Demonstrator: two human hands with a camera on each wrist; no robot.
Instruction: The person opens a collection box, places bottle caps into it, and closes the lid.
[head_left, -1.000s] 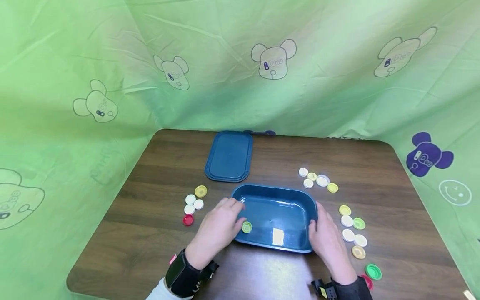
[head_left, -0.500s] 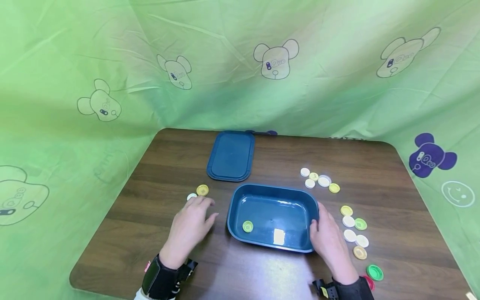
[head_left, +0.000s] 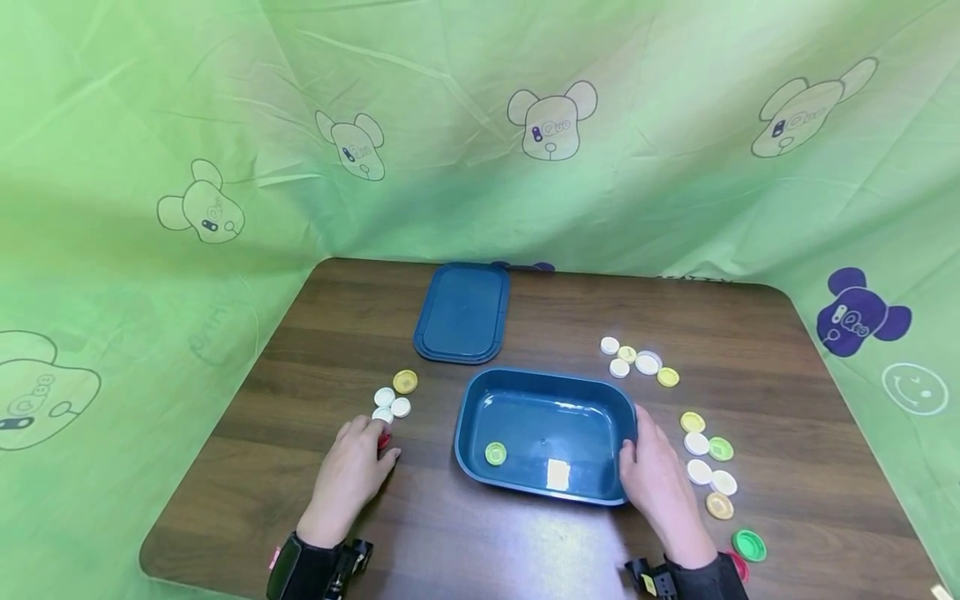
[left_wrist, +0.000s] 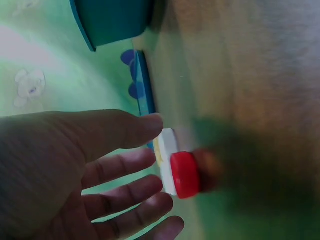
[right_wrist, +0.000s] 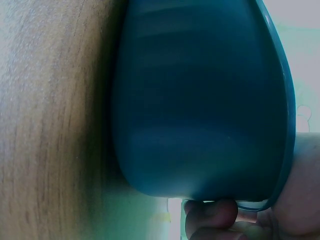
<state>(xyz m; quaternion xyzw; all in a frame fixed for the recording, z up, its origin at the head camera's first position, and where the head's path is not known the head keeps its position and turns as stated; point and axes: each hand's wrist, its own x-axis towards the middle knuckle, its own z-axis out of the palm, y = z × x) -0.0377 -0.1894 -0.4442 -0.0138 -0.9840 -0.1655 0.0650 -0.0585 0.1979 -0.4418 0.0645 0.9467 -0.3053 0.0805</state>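
Observation:
My left hand (head_left: 345, 477) reaches over a red bottle cap (head_left: 384, 439) on the left of the table. In the left wrist view the thumb and fingers are spread apart, with the cap just beyond the fingertips and nothing gripped. Behind it lie white caps (head_left: 384, 397) and a yellow cap (head_left: 405, 382). In the middle stands a blue plastic box (head_left: 555, 417), with one light green cap (head_left: 495, 453) on its floor. My right hand (head_left: 658, 492) holds the box's right end, thumb at the rim; the box wall (right_wrist: 205, 100) fills much of the right wrist view.
A blue lid (head_left: 462, 313) lies flat at the back, left of centre. More white and yellow caps (head_left: 647, 362) sit at the back right. Down the right side run several others, among them a green cap (head_left: 750, 545). A green curtain (head_left: 450, 167) surrounds the wooden table (head_left: 525, 550).
My left hand has left the box's left end, where the light green cap lies, and moved left to the red cap. My right hand has stayed on the box.

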